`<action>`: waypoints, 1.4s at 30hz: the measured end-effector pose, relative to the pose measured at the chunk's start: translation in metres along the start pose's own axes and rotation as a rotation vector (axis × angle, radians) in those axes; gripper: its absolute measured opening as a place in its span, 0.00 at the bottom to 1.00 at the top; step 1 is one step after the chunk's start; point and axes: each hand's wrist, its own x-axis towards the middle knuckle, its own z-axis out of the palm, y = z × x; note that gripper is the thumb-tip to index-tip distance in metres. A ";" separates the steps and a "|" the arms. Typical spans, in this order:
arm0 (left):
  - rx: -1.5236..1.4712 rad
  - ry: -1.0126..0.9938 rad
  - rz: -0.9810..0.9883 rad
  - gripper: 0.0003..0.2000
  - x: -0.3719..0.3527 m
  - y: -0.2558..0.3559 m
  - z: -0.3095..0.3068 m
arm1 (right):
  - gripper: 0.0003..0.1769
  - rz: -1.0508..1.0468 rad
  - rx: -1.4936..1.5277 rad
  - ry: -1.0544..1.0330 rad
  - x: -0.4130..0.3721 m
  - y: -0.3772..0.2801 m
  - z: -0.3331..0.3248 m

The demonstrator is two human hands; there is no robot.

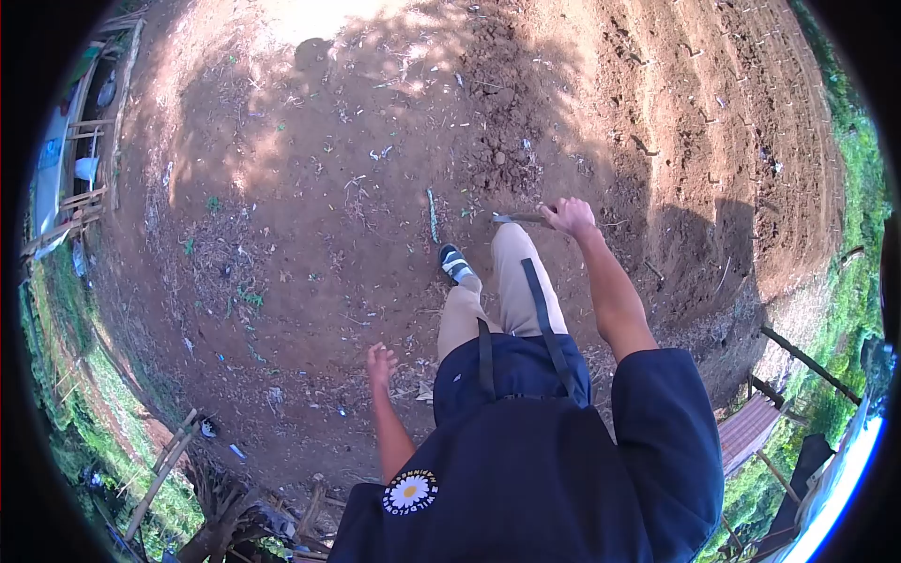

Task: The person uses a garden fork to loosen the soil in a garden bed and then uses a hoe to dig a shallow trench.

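My right hand (569, 217) is closed around the end of a hand tool (522, 218), held out level beside my right knee. The tool has a brownish handle and a pale, metal-looking tip pointing left; its exact kind is too small to make out. Low on the left, my left hand (380, 364) hangs over the bare soil with its fingers apart and nothing in it. A sandal (454, 262) with light straps, over a sock, shows on one foot below my beige trousers (514, 277). The other foot is hidden behind the knee.
A greenish stick (433, 216) lies on the soil ahead of the sandal. Loosened clods (502, 155) lie farther forward, and planted-looking furrows (699, 122) run along the right. Wooden structures (89, 141) stand at far left, with poles (809, 364) at lower right.
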 end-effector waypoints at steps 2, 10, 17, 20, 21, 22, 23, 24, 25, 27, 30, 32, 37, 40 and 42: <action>0.016 -0.007 -0.049 0.17 0.005 -0.028 -0.008 | 0.29 0.000 -0.003 -0.020 0.001 0.002 0.000; 0.205 -0.095 -0.259 0.15 -0.009 -0.045 -0.003 | 0.33 0.056 0.033 -0.106 -0.002 -0.001 -0.003; 0.139 -0.094 -0.009 0.17 0.011 0.025 0.050 | 0.33 -0.057 0.040 -0.197 -0.001 0.006 0.000; 0.215 -0.104 0.067 0.17 0.000 0.068 0.083 | 0.32 -0.126 0.033 -0.284 0.001 0.009 -0.002; 0.249 -0.089 0.118 0.16 -0.003 0.083 0.095 | 0.31 -0.154 0.048 -0.323 0.001 0.007 -0.009; 0.248 -0.083 0.116 0.16 -0.004 0.095 0.105 | 0.32 -0.176 0.050 -0.304 -0.002 0.006 -0.015; 0.247 -0.078 0.124 0.16 -0.007 0.103 0.113 | 0.32 -0.180 0.054 -0.314 -0.002 0.005 -0.018; 0.246 -0.073 0.130 0.17 -0.007 0.102 0.118 | 0.32 -0.196 0.067 -0.362 0.000 0.008 -0.017; 0.249 -0.066 0.119 0.17 -0.007 0.099 0.124 | 0.32 -0.215 0.080 -0.409 0.003 0.010 -0.015; 0.322 -0.064 0.139 0.17 0.004 0.097 0.136 | 0.31 -0.281 0.070 -0.311 0.003 0.009 -0.009; 0.229 0.034 0.176 0.17 0.021 0.077 0.161 | 0.30 -0.226 0.101 -0.218 0.004 0.019 -0.019; 0.290 0.027 0.198 0.17 0.033 0.068 0.182 | 0.29 -0.206 0.089 -0.253 0.018 0.044 -0.033; 0.430 -0.154 0.002 0.19 -0.027 0.107 0.217 | 0.31 -0.242 0.019 -0.174 0.017 0.061 -0.016; 0.102 -0.097 0.180 0.19 -0.055 0.110 0.216 | 0.32 -0.242 0.093 -0.264 0.022 0.062 -0.014; 0.077 -0.080 0.230 0.18 -0.060 0.095 0.212 | 0.31 -0.237 0.086 -0.228 0.022 0.063 -0.013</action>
